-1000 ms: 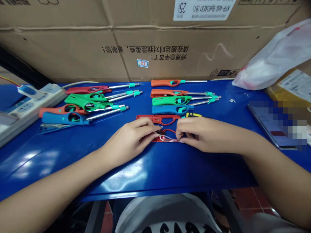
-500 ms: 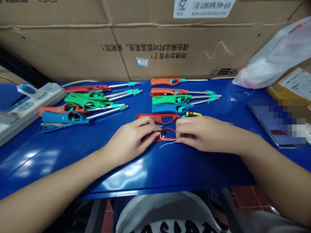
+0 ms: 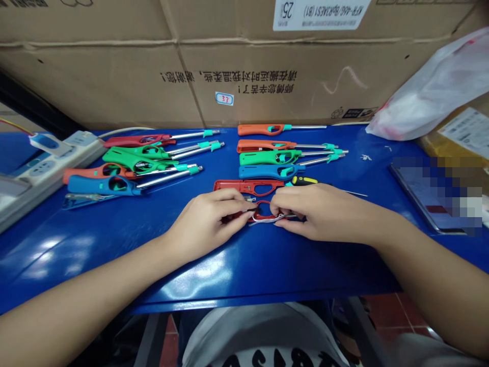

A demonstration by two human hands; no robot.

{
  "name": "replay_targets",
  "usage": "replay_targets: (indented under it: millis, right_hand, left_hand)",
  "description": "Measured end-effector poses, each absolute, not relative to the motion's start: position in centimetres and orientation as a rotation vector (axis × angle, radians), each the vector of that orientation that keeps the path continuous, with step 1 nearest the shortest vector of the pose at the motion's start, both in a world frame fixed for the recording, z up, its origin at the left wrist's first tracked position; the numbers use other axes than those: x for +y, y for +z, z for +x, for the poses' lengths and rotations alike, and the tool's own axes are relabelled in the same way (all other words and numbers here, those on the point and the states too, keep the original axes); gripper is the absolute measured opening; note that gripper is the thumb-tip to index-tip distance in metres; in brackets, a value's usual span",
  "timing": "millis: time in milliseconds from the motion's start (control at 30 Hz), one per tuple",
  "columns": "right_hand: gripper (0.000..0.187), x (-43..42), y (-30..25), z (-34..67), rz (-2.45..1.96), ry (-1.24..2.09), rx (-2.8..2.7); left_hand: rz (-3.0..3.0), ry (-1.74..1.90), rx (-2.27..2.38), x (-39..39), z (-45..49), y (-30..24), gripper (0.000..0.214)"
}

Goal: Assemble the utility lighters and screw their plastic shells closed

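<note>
— What are we working on?
— Our left hand (image 3: 208, 221) and right hand (image 3: 317, 211) pinch an open red plastic lighter shell (image 3: 263, 210) with thin white wires (image 3: 267, 219), near us on the glossy blue table (image 3: 248, 265).

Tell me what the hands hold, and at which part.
Both hands pinch an open red lighter shell lying on the blue table: the left hand left of its finger loop, the right hand right of it, over a white wire.

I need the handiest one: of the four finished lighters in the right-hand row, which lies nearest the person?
The blue lighter, frontmost, just behind the spare red shell half; the green lighter and orange lighters lie farther back.
</note>
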State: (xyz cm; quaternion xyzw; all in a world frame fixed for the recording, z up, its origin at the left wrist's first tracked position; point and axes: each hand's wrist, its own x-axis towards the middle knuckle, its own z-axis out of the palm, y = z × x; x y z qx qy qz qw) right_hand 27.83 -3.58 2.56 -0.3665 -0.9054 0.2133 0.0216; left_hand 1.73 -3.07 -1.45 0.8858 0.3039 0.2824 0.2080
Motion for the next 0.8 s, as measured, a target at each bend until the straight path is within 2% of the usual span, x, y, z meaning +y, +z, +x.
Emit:
replay_targets:
  millis: [333,500,800]
  right_hand:
    - [0.013,-3.61,2.51,27.74,-1.074,0.646,-2.850]
    - [0.021,-3.70,2.48,27.69,-1.086,0.613,-2.861]
    - [0.017,-3.56,2.29,27.69,-1.086,0.599,-2.860]
  left_hand:
    - [2.418,0.958,0.841,-2.70,2.01,-1.78,0.021]
    - [2.392,0.925,0.859,-2.85,2.02,-1.74,0.018]
    - [2.412,0.806,0.905,-2.63,1.90,-1.84,0.017]
